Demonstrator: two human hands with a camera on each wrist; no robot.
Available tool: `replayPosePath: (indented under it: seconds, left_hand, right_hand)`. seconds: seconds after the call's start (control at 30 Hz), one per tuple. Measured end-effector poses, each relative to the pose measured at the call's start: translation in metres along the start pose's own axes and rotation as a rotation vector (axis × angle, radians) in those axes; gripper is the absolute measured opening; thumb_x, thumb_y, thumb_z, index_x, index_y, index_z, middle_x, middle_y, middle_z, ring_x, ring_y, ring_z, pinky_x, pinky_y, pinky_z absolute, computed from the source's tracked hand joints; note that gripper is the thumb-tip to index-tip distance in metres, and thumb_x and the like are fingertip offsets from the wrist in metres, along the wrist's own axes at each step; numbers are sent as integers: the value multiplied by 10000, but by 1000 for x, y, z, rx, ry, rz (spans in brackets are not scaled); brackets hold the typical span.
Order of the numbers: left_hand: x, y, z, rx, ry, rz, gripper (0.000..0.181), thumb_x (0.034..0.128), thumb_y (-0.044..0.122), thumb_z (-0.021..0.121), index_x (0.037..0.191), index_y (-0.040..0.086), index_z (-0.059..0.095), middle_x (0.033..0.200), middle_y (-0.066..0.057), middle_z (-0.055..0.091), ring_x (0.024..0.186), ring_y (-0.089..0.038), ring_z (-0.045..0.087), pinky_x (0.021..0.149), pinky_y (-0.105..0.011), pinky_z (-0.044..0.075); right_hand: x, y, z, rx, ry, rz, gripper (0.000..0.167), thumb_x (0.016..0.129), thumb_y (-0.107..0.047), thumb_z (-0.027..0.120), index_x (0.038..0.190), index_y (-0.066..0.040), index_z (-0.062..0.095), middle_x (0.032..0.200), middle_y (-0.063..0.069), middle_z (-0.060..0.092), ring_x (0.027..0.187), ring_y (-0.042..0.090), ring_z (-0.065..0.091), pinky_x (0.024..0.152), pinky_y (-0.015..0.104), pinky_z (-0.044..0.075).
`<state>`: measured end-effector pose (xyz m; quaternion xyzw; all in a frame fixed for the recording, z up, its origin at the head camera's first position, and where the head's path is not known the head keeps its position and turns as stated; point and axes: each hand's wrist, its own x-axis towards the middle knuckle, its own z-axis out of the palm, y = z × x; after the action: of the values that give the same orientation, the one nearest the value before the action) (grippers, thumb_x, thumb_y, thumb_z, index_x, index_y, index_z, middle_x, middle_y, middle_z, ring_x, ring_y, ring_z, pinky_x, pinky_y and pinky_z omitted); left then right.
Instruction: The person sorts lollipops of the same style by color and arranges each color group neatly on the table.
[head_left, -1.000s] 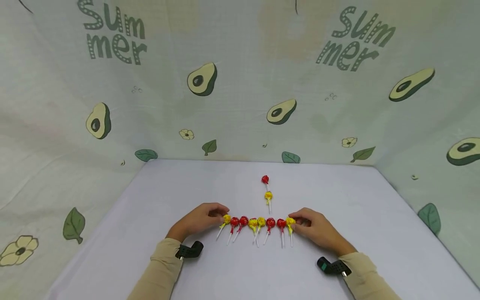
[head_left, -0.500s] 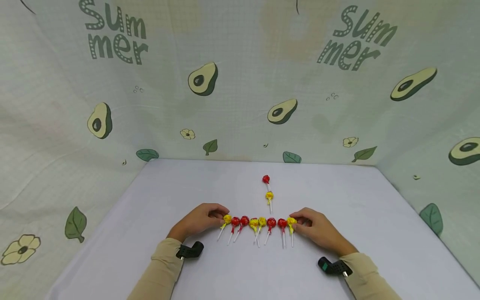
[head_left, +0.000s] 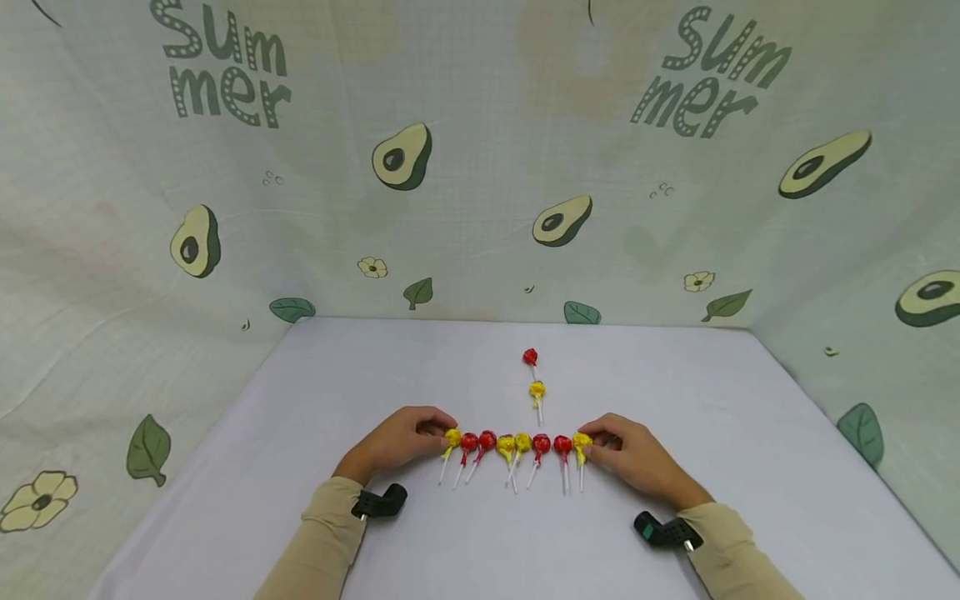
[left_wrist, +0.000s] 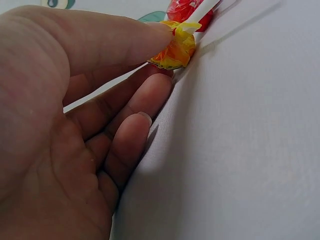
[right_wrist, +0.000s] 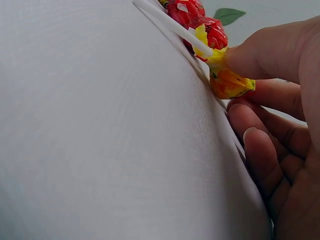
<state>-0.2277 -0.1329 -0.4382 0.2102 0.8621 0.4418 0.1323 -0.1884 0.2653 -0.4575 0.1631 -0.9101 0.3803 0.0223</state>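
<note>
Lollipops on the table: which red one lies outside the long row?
The farthest red lollipop, just beyond a lone yellow lollipop; the other four red lollipops lie in the row.

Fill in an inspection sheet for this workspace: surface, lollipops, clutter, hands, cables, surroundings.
Surface: white tabletop, pale and plain.
Lollipops: row of eight lollipops, four red and four yellow, sticks pointing toward the person; beyond the row lie a red lollipop and, nearer, a yellow lollipop.
Clutter: nothing seen.
Hands: left hand pinches the row's leftmost yellow lollipop; right hand pinches the rightmost yellow lollipop. Each wrist wears a black device: left device, right device.
Cables: nothing seen.
Surroundings: pale backdrop printed with avocados, leaves, flowers and "summer".
</note>
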Motion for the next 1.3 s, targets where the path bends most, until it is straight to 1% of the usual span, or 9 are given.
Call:
replayPosePath:
  seconds: [0.1,0.33,0.47,0.8,1.1,1.17,1.3]
  left_hand:
    - [1,-1,0,2,6,-7,211,929,167,710,1139,187,713,1024,50,655,941,-168,585,842,-340,486]
    - [3,-3,1,12,17,-21,215,917,160,721,1129,193,714,1004,54,649,927,-165,580,826,-343,482]
    - [3,-3,2,14,18,-21,213,916,172,725,1128,190,716,1002,51,650,926,-165,580,828,-346,481]
    - [1,-2,2,9,29,-22,201,913,195,734,1114,196,718,987,56,651,917,-167,582,814,-347,482]
    - [2,-4,3,15,36,-10,193,919,192,729,1112,197,717,979,58,651,915,-170,582,814,-355,485]
    - [2,-5,3,17,38,-11,192,919,197,730,1110,202,717,979,59,651,916,-169,583,816,-355,486]
    - [2,-6,3,18,37,-12,191,917,204,731,1107,206,718,979,59,652,918,-170,586,819,-358,487]
  right_hand:
    - [1,0,-1,-1,8,10,226,907,-222,751,1127,-196,706,940,-80,617,827,120,568,713,269,478]
    - [0,-2,-2,26,-1,67,229,906,-242,751,1119,-176,697,935,-54,625,828,148,566,720,276,471]
    - [-1,-5,-3,47,0,65,249,910,-259,750,1125,-147,695,950,-41,636,841,153,567,724,280,473]
    - [0,-8,-5,54,18,88,249,906,-206,747,1132,-116,694,949,-34,649,845,148,574,731,282,481]
    - [2,-3,-4,83,21,69,232,905,-193,745,1122,-128,697,954,-32,660,843,168,585,728,273,481]
    - [1,-2,-4,107,21,71,239,905,-206,748,1127,-132,698,964,-32,667,846,165,589,730,270,481]
    - [-1,-3,-6,180,17,53,259,919,-195,732,1152,-93,684,1014,4,683,863,157,612,727,271,498]
